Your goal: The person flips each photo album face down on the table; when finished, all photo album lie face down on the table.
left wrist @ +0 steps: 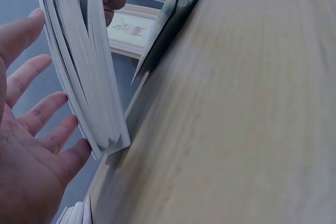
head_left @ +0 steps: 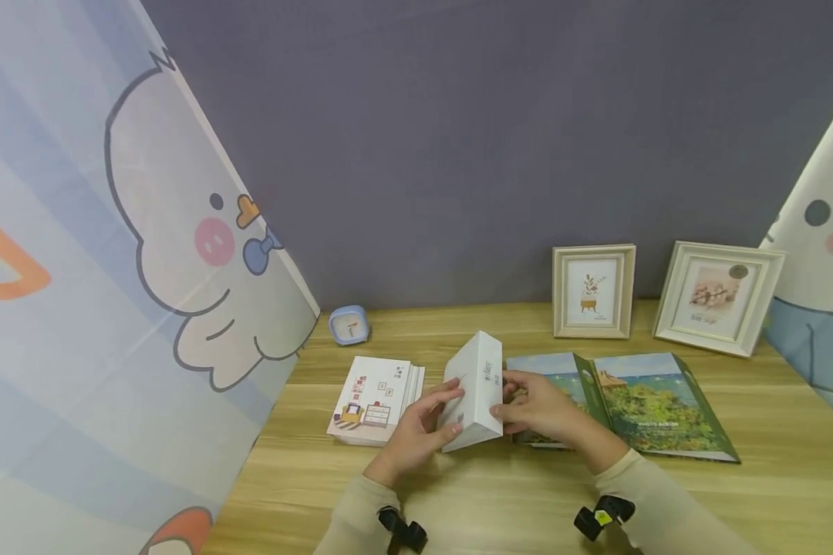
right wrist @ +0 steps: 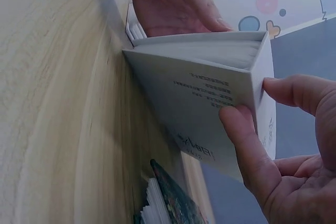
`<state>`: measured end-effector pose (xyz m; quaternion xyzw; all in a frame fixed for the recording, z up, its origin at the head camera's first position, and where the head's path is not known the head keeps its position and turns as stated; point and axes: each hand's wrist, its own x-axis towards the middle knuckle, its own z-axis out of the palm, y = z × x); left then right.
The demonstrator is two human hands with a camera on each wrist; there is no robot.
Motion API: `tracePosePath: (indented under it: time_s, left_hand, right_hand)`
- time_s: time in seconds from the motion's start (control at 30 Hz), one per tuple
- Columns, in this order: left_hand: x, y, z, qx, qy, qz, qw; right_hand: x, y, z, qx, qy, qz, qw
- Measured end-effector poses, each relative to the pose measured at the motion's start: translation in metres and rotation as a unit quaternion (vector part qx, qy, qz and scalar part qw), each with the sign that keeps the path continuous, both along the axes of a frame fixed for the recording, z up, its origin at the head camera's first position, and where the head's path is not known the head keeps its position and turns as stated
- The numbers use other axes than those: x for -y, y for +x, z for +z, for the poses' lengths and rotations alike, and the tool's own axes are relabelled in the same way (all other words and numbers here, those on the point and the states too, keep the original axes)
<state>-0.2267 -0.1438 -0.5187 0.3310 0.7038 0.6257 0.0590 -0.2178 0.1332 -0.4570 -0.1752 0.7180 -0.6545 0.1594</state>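
Observation:
A thick white photo album (head_left: 487, 385) stands on edge between both hands over the table, its spine turned towards the right. My right hand (head_left: 548, 408) pinches it at the spine, thumb and fingers on either side in the right wrist view. On the opposite cover, the spread fingertips and thumb of my left hand (left wrist: 31, 129) touch without curling round it. The bundled pages (left wrist: 79, 61) show slightly fanned between the covers in the left wrist view. Left of the hands lie more white albums (head_left: 371, 397) with a room drawing on the front one's cover.
Two landscape-covered photo albums (head_left: 666, 408) lie to the right, one partly behind my right hand. Further back are a small blue clock (head_left: 349, 325) and two picture frames (head_left: 558, 308), (head_left: 718, 299) before a dark curtain (head_left: 458, 154).

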Motion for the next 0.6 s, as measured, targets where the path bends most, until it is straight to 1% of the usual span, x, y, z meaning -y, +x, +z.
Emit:
tracePosePath:
  time_s: [0.1, 0.37, 0.6]
  left_hand:
    - [-0.0004, -0.0008, -0.0015, -0.006, 0.001, -0.001, 1.0]
    - [-0.0006, -0.0009, -0.0025, -0.004, -0.005, 0.002, 1.0]
    - [-0.0015, 0.0004, -0.0002, 0.0, -0.017, 0.014, 0.9998]
  right_hand:
    - [-0.0016, -0.0011, -0.0032, 0.0, 0.008, -0.003, 1.0]
    - [-0.0029, -0.0028, -0.0059, 0.007, 0.025, -0.019, 0.999]
    - [-0.0043, -0.0035, -0.0085, -0.008, 0.047, -0.036, 0.998]
